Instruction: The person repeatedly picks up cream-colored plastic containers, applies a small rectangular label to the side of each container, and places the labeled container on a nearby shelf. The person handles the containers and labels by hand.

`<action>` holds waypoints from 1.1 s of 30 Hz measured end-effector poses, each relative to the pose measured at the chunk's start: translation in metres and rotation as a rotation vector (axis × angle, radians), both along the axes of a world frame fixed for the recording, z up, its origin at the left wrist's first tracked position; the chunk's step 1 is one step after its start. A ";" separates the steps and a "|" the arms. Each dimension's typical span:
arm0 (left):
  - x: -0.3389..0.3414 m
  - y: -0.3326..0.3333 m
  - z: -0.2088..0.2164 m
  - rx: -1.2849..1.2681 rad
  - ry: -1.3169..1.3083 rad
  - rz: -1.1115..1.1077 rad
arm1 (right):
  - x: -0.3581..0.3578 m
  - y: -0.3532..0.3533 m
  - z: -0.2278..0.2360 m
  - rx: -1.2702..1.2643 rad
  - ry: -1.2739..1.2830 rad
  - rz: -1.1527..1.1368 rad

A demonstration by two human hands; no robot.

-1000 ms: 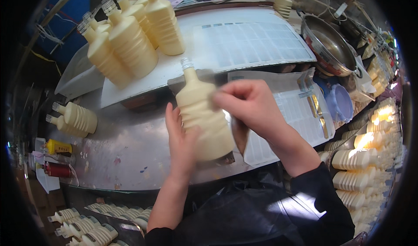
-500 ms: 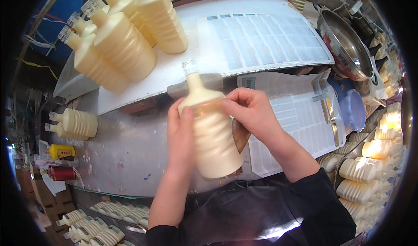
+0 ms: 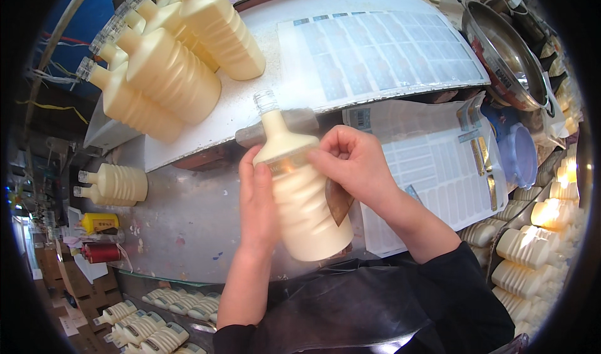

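Left hand (image 3: 258, 197) higher now, gripping a cream, ribbed, clear-mouthed bottle (image 3: 310, 225); right hand (image 3: 358, 166) pinching its shiny label (image 3: 287, 164)

The left hand (image 3: 258, 205) stands upright; the right hand (image 3: 355, 167) curls toward it.

Hard glare whitens bottles (image 3: 551, 213) far right, inside a black fisheye rim.

Lettered label (image 3: 288, 162) on cream bottle (image 3: 313, 219), lettered pan (image 3: 503, 59)
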State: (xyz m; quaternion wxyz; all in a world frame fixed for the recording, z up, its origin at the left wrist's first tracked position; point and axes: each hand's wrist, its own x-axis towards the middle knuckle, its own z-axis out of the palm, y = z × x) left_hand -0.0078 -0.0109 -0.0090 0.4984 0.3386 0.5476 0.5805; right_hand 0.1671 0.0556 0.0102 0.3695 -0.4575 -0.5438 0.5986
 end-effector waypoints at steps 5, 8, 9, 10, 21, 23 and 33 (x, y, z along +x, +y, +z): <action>0.003 -0.001 0.002 0.011 0.207 0.090 | 0.003 0.008 -0.016 -0.021 0.175 -0.005; 0.005 0.001 0.005 0.091 0.371 0.149 | 0.005 0.011 -0.015 0.042 0.078 0.028; -0.003 -0.001 0.003 0.117 0.432 0.121 | 0.003 0.010 -0.007 0.051 -0.031 0.062; -0.008 -0.002 0.001 0.144 0.493 0.095 | 0.002 0.009 0.001 0.061 -0.141 0.099; 0.011 0.004 0.012 0.100 0.164 0.102 | -0.001 0.012 0.005 0.049 -0.121 0.098; 0.010 0.004 0.011 0.107 0.152 0.099 | -0.002 0.014 -0.005 0.026 -0.048 0.093; 0.010 0.004 0.010 0.118 0.109 0.091 | -0.002 0.013 -0.004 0.041 -0.068 0.095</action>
